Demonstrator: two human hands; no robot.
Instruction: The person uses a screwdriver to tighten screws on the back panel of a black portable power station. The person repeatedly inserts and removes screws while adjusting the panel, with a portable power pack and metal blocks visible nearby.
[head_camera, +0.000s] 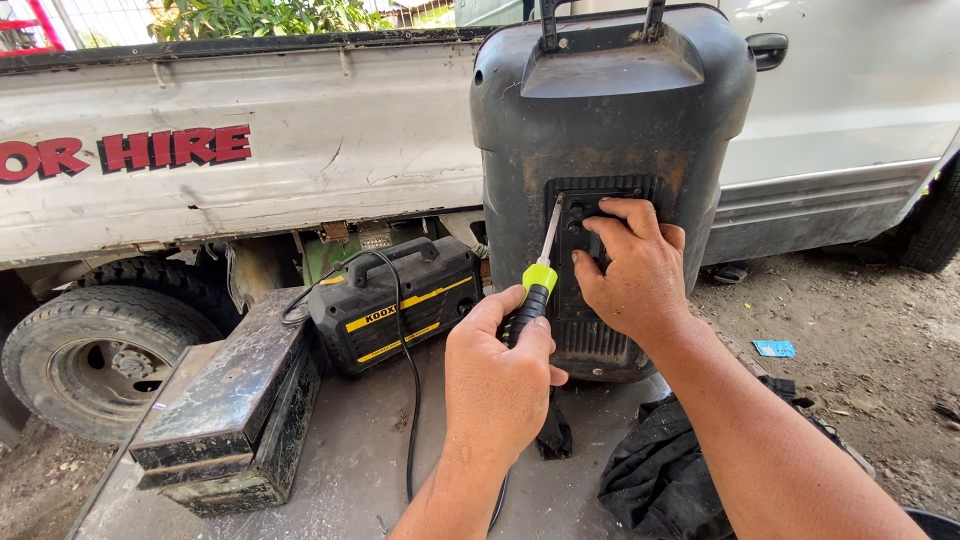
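Left hand (497, 375) is gripping a yellow-handled screwdriver (537, 283), tip at the black speaker's (610, 120) rear panel (590, 215); right hand (632, 270) lies open, fingers touching that panel. Black-and-yellow case (395, 305), dark metal box (230, 400) sitting left on the table (360, 450); red-lettered white truck (250, 140) standing behind.

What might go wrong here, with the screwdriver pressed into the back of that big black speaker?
The screwdriver tip could slip off the panel and jab the right hand, whose fingers rest just beside it. The tall speaker stands upright on the metal table, so hard pushing from the left hand might tip it.
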